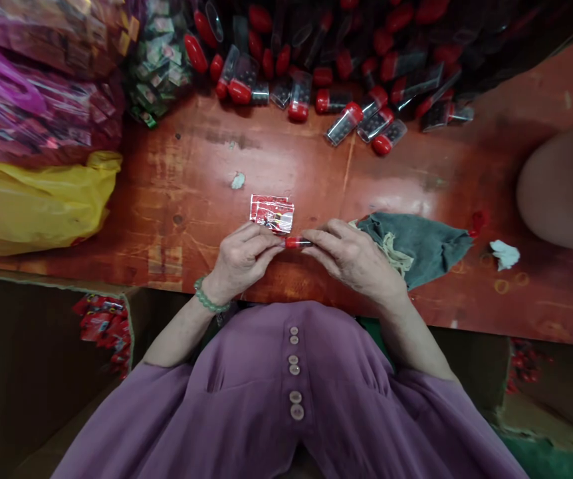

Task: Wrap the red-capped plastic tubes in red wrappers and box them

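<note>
The worn red-brown wooden table (286, 166) is carrying a heap of clear red-capped plastic tubes (346, 86) along its far edge, with a crumpled grey-green cloth (426, 243) lying just beside the right hand (353, 259). Both hands are meeting at the near edge: the left hand (241, 259) is pinching red printed paper packets (272, 214), while both sets of fingers are closing around one small red-capped tube (297, 243). Keeping that tube level and steady between the fingertips would probably be helping.

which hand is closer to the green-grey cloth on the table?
Right. The right hand lies against the cloth, at its left edge; the left hand sits farther left, beyond the small tube.
</note>
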Available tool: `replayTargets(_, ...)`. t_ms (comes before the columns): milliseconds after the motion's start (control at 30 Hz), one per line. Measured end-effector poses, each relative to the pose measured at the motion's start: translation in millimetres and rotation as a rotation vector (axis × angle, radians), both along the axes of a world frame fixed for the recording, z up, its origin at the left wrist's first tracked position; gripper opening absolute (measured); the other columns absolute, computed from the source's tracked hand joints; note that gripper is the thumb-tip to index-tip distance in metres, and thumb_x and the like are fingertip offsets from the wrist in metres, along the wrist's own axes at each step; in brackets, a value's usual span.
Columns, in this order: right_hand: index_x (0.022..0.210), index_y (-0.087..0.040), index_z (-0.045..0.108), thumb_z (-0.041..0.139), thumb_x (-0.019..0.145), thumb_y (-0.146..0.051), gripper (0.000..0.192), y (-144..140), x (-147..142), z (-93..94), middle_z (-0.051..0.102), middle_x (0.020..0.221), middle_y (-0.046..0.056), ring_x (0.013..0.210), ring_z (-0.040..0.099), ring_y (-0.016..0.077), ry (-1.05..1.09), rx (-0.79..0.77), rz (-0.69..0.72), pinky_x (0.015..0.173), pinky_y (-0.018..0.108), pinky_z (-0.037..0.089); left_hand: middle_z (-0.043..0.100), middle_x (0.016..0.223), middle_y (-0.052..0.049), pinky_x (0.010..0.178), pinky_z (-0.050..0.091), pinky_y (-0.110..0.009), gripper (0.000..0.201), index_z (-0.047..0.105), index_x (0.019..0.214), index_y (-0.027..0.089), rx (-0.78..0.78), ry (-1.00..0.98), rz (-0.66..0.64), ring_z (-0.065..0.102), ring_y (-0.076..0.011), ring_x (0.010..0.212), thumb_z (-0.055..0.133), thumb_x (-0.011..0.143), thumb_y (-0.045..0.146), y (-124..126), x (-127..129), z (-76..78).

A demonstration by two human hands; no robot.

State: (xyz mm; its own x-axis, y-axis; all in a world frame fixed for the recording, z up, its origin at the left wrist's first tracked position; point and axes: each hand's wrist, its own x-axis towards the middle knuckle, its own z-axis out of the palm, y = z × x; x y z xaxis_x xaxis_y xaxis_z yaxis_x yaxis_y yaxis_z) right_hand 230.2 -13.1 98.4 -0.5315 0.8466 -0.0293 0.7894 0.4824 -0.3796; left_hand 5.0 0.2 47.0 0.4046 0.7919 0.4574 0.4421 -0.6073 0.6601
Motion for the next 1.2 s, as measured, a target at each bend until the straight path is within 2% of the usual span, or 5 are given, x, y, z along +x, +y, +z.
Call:
replayTargets(367,0.117,-0.018,0.066,0.044,0.102,-0.036,0.033,3,-11,6.7,0.059,0.091,0.008,0.081,0.056,0.0186,-0.116,-0.076,0.091,0.072,0.029,0.044,0.071,0.086,-0.005,0.072,0.057,-0.027,0.014,0.072,0.098,0.016,-0.128,-0.015,-0.121,0.066,-0.0133,0.079,0.061,0.092,0.022,-3,-4,-7.8)
replayTargets(633,0.112,-0.016,0.068,0.046,0.101,-0.039,0.033,5,-9,0.2,0.067,0.09,0.007,0.082,0.063,0.0185,0.179,-0.188,0.085,0.075,0.029,0.049,0.075,0.091,-0.007,0.078,0.056,-0.03,0.016,0.073,0.099,0.017,-0.314,-0.094,-0.19,0.07,-0.0173,0.085,0.066,0.086,0.024,-1,-10,-6.5)
replayTargets(867,0.138,-0.021,0.052,0.053,0.099,-0.031,0.041,6,-13,-14.4,0.069,0.12,0.009,0.104,0.067,0.0209,0.434,-0.347,0.133,0.09,0.036,0.054,0.076,0.082,-0.004,0.069,0.053,-0.025,0.016,0.075,0.091,0.017,-0.71,-0.257,-0.191,0.068,-0.0153,0.072,0.071,0.08,0.027,6,-4,-0.5)
replayTargets(1033,0.123,-0.023,0.064,0.057,0.096,-0.032,0.03,6,-15,-29.0,0.072,0.105,0.005,0.089,0.067,0.0171,0.679,-0.457,-0.102,0.081,0.033,0.056,0.076,0.091,-0.005,0.072,0.055,-0.025,0.041,0.074,0.102,0.017,-1.062,-0.543,0.002,0.069,-0.0157,0.077,0.083,0.069,0.04,10,-2,-6.3)
replayTargets(1200,0.116,-0.026,0.065,0.064,0.091,-0.038,0.028,2,-19,-39.3,0.07,0.097,-0.001,0.061,0.057,0.0073,1.008,-0.777,-0.366,0.056,0.022,0.051,0.075,0.082,-0.007,0.062,0.057,-0.025,0.045,0.074,0.092,0.017,-1.36,-0.919,-0.049,0.07,-0.015,0.068,0.081,0.068,0.055,0,-1,-11.5)
